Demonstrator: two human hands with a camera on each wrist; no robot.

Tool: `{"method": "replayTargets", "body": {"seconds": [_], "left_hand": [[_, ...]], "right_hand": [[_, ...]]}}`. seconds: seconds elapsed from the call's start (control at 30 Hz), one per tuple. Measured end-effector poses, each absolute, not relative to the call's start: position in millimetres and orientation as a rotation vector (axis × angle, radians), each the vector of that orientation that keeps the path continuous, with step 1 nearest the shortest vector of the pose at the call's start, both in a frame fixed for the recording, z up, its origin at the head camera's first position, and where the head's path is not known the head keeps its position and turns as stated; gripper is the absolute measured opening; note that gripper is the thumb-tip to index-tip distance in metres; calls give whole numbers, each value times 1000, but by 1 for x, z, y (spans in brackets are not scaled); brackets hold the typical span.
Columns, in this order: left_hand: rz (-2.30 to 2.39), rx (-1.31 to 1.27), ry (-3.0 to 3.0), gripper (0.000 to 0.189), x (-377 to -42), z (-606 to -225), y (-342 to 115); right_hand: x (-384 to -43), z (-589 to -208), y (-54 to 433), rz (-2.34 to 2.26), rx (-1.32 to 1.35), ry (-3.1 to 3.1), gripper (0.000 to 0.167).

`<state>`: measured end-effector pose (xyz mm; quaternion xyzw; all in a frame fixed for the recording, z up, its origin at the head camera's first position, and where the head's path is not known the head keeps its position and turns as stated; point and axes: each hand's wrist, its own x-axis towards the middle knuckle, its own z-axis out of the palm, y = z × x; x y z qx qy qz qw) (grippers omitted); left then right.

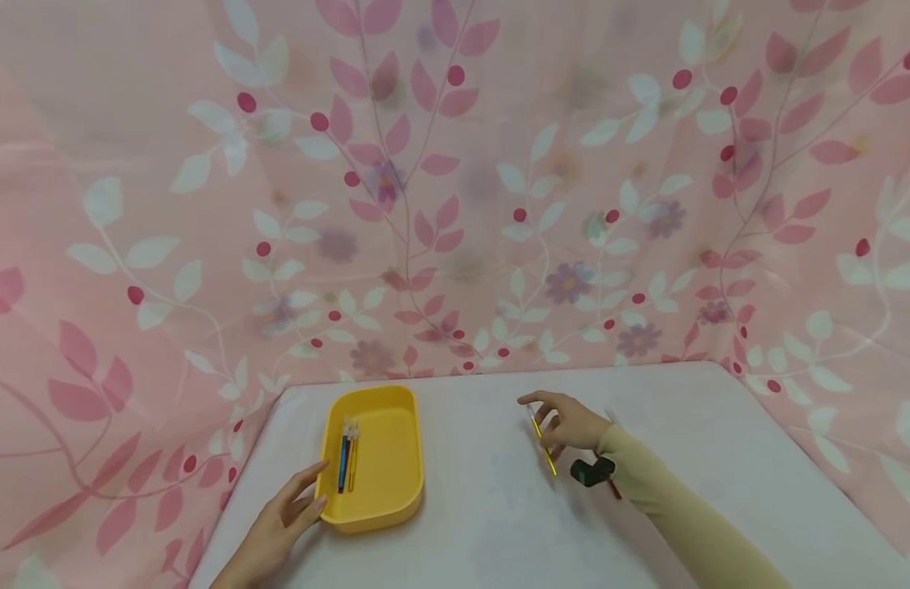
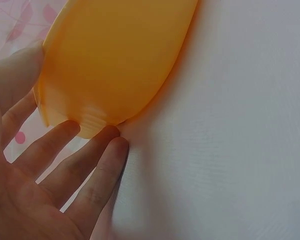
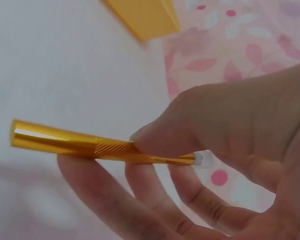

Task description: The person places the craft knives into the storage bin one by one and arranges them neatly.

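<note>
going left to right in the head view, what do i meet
Left hand → yellow tray holding slim pen-like tools → right hand pinching a gold knurled pen-like tool → pale yellow-green sleeve

Between the right hand's (image 1: 576, 421) fingers is one gold pen (image 3: 55, 140); touching the left hand's (image 1: 274, 528) fingertips, one yellow tray (image 1: 386, 458) with seemingly three pens (image 1: 347, 458). Beyond the right fingers, one red stick (image 1: 615, 489) shows partly. Hands: two.
</note>
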<state>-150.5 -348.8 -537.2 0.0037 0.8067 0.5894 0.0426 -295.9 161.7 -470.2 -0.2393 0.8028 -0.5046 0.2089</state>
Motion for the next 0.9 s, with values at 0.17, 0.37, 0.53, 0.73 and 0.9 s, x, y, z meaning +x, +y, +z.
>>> {"method": "replayTargets", "body": {"seconds": [0.17,0.37,0.53,0.73,0.9], "left_hand": [[1772,-54,2472,65,-150,-536,-348],[1777,-35,2482,63,-150,-534,-347],[1760,-24,2489,63,-150,-533,-348],[1744,-12,2495,63,-152,-533,-349],[1723,-27,2498,64,-151,-532,-349]], "right_hand": [[-293,-460,150,-1482,-744,2189,75],[-286,-449,134,-1563,-800,2205,75],[-281,-439,121,-1619,-833,2194,72],[-276,-427,101,-1724,-860,2094,71],[-273,-422,82,-1784,-859,2024,73]]}}
